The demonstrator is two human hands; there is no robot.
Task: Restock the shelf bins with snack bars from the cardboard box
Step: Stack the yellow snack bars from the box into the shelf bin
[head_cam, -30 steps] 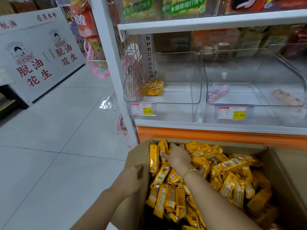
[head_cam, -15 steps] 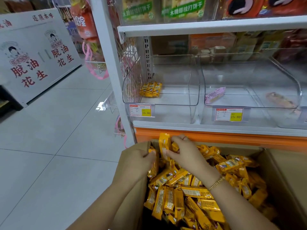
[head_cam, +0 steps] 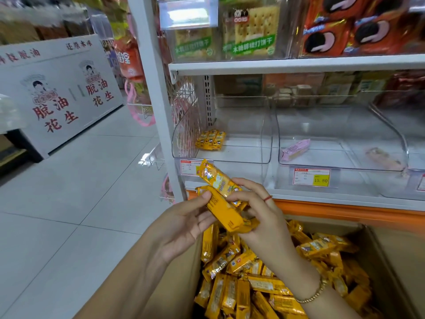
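**Squaring a handful of snack bars (head_cam: 222, 200) before loading.** Both hands hold a small stack of yellow bars in the air above the far-left corner of the cardboard box (head_cam: 391, 261), just in front of the shelf's orange front edge (head_cam: 345, 212). The left hand (head_cam: 184, 226) cradles the stack from below, its thumb pressed on the upper end of the lower bar. The right hand (head_cam: 259, 217) wraps the other end, its fingers (head_cam: 250, 183) curled over the top bar and pinching it against the rest. The bars are fanned, not aligned: the top one tilts up toward the shelf and the lower ones slope down toward the box. The likely target is the left bin (head_cam: 243, 147), a clear bin at the left end of the shelf, where three matching bars (head_cam: 210, 139) lie side by side near its back-left corner. The neighbouring bin (head_cam: 340, 143) holds a pink bar (head_cam: 295, 149) and should probably not take yellow stock. To do the step well, the ends should be tapped flush between the palms so the stack moves as one block. It should then be lifted over the bin's low front rim and set beside the bars already there, faces up and parallel. A loose grip on glossy wrappers may let a bar slip back into the box.
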